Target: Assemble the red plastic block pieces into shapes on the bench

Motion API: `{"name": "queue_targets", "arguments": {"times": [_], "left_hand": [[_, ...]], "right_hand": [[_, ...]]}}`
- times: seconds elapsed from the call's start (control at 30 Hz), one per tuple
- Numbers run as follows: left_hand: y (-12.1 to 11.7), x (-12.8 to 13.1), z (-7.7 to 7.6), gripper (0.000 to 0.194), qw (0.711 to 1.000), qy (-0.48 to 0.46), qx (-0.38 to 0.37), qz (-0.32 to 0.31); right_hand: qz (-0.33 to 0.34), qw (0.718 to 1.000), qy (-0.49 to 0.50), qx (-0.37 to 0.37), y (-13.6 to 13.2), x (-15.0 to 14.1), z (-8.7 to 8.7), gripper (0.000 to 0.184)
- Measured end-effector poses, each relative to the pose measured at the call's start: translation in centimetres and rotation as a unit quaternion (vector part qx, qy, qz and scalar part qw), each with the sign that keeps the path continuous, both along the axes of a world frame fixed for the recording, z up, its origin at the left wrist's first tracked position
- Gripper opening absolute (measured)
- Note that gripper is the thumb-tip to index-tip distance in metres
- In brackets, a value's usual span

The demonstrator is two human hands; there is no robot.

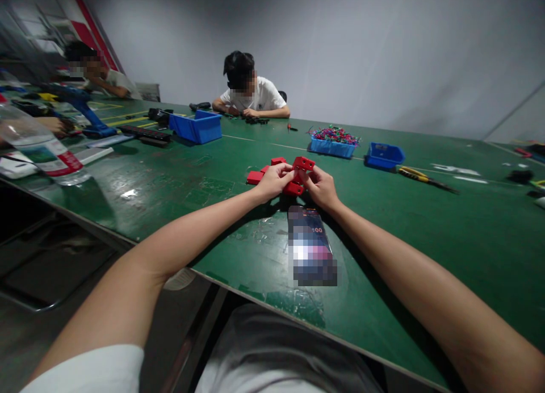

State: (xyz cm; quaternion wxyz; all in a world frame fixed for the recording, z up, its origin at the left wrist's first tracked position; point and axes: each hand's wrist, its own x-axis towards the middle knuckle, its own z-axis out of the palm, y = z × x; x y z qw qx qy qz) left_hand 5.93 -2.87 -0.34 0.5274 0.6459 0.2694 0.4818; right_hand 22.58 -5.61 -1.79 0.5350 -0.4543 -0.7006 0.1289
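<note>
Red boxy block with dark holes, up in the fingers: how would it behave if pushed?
The red boxy block with dark holes is probably stiff, given its straight edges. Flat faces suggest sliding rather than rolling. Likely light: fingers alone hold it up.

Red block (304,163) between left grip (275,182) and right grip (322,188)

A green table (426,217) bears red blocks (255,178), a phone (310,245), blue bins (385,156) and a bottle (46,151).
</note>
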Motion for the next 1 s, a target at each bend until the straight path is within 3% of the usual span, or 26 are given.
{"name": "queue_targets", "arguments": {"times": [0.23, 0.5, 1.0], "left_hand": [[0.8, -0.2, -0.8, 0.022, 0.999, 0.033, 0.038, -0.001], [1.2, -0.7, -0.6, 0.021, 0.989, 0.106, 0.106, 0.008], [2.0, -1.1, -0.8, 0.03, 0.99, 0.132, 0.052, -0.012]], "right_hand": [[-0.002, 1.0, -0.027, -0.005, 0.0, 0.1, 0.0, 0.043], [-0.007, 0.999, -0.045, -0.014, 0.2, 0.2, -0.2, 0.038], [0.033, 0.996, 0.0, -0.085, 0.1, -0.1, 0.0, 0.039]]}}
